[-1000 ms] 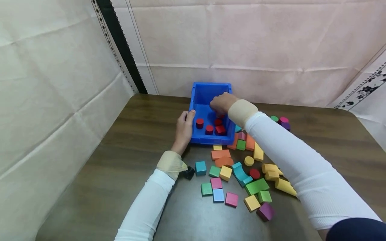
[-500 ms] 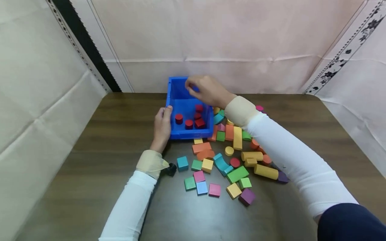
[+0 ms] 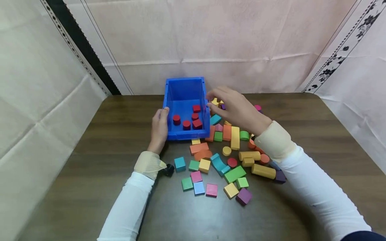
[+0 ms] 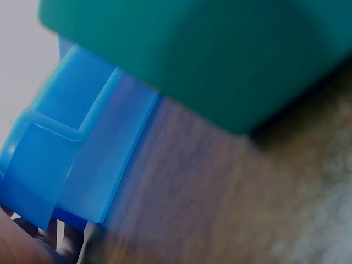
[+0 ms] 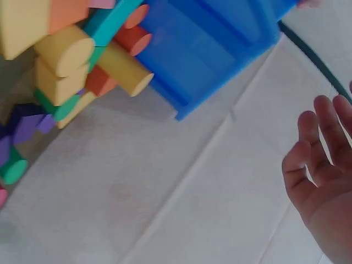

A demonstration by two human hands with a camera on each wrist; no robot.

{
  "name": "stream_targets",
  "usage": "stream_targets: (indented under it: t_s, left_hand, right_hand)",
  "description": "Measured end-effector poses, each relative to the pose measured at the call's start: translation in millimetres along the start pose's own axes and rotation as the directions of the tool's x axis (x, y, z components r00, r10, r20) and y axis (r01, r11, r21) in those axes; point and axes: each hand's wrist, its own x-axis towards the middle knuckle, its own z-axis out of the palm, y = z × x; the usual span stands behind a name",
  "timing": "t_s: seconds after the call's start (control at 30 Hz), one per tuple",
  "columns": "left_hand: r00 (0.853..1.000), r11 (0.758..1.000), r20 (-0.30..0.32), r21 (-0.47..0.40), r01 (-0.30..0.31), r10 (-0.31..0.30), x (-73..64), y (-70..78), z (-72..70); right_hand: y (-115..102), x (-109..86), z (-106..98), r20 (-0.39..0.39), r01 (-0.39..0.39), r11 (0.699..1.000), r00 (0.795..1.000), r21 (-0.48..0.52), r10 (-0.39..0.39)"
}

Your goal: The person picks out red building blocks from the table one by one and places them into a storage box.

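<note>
A blue plastic bin [image 3: 188,135] stands at the far side of the table. Several red blocks [image 3: 186,125], cylinders among them, lie on its floor. My left hand [image 3: 158,129] grips the bin's left wall, thumb over the rim; the left wrist view catches part of that hand [image 4: 27,242] at the bin's corner. Just right of the bin, my right hand [image 3: 238,108] hovers over the blocks there, fingers loosely bent and apart. No object shows in the right hand [image 5: 330,181] in the right wrist view.
Mixed coloured wooden blocks [image 3: 235,174] spread in front and to the right of the bin, including a red disc [image 3: 232,162] and a teal cube [image 3: 180,164]. Pale cloth [image 3: 223,40] hangs behind the table's back edge.
My right hand has risen out of the bin and moved right, clear of its rim. The red blocks stay inside. My left hand keeps its hold; the head view has shifted.
</note>
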Motion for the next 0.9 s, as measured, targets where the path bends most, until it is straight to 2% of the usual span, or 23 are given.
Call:
stream_targets:
  t_s: [0.13, 0.27, 0.4, 0.5, 0.57, 0.63, 0.8, 0.87, 0.9]
  left_hand:
    - [1.0, 1.0, 0.002, 0.0, 0.006, -0.006, -0.4, -1.9, 1.7]
    - [1.0, 1.0, -0.005, 0.014, 0.01, -0.01, -1.0, -2.4, 1.8]
    - [1.0, 1.0, -0.01, 0.014, 0.004, -0.004, 0.6, 0.5, 1.9]
    - [1.0, 1.0, 0.012, 0.018, 0.009, -0.009, 2.1, 1.0, 9.4]
    - [1.0, 1.0, 0.018, 0.018, 0.014, -0.014, 3.1, 1.2, 12.6]
    - [1.0, 0.999, 0.012, 0.028, 0.02, -0.021, 2.9, 0.9, 13.2]
    - [0.999, 0.998, -0.003, 0.04, 0.041, -0.041, 0.8, -1.3, 6.3]
    - [0.999, 0.998, -0.002, 0.041, 0.043, -0.043, 1.3, 0.2, 5.8]
    - [0.999, 0.998, -0.002, 0.041, 0.04, -0.04, 2.6, 1.1, 7.0]
  right_hand:
    - [6, -12.4, -1, 0.075, -0.048, 0.999, 0.996, -0.016, 0.049]
    - [9, -24.3, -3, 0.182, -0.068, 0.997, 0.98, -0.047, 0.076]
    - [11, -32.1, -7, 0.277, -0.096, 0.995, 0.955, -0.041, 0.104]
    - [16, -42.8, -10, 0.358, -0.13, 0.991, 0.924, -0.028, 0.132]
    - [19, -47.4, -11, 0.433, -0.143, 0.989, 0.89, -0.033, 0.143]
    - [19, -49.5, -10, 0.516, -0.148, 0.988, 0.843, -0.045, 0.15]
    - [11, -53.2, 2, 0.718, -0.209, 0.977, 0.672, -0.049, 0.179]
    - [6, -55.8, 8, 0.762, -0.234, 0.97, 0.617, -0.06, 0.196]
    - [3, -57.3, 10, 0.774, -0.234, 0.969, 0.6, -0.073, 0.203]
